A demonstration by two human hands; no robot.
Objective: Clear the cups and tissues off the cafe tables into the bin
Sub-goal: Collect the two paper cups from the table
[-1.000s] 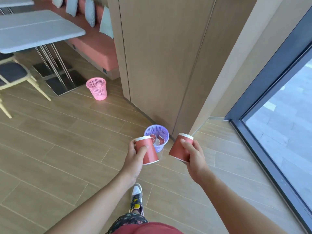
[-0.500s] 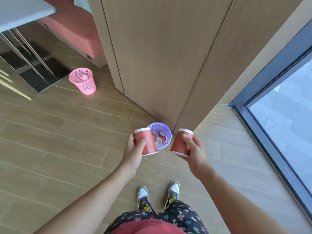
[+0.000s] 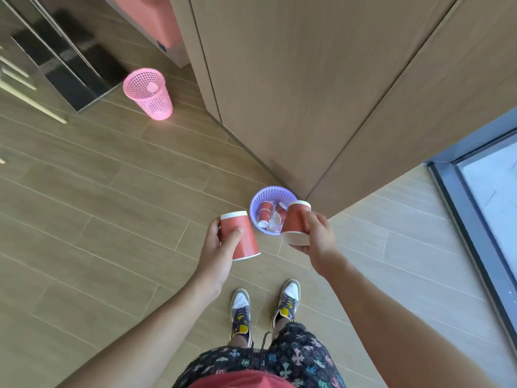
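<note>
Position: right grip (image 3: 316,236) is holding right paper cup (image 3: 296,219) over rim of purple mesh bin (image 3: 272,190); left grip (image 3: 221,247) is holding left paper cup (image 3: 242,236) just beside it.

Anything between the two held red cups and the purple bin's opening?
Nothing visible. The purple bin stands open-topped, binned cups and tissue below its rim. The right cup, gripped by the right hand, overlaps its rim in view; the left cup, in the left hand, is just left of it.

cafe | coral bench (image 3: 148,21) | table base (image 3: 72,68) | paper cups (image 3: 265,206) in purple bin (image 3: 255,208)
</note>
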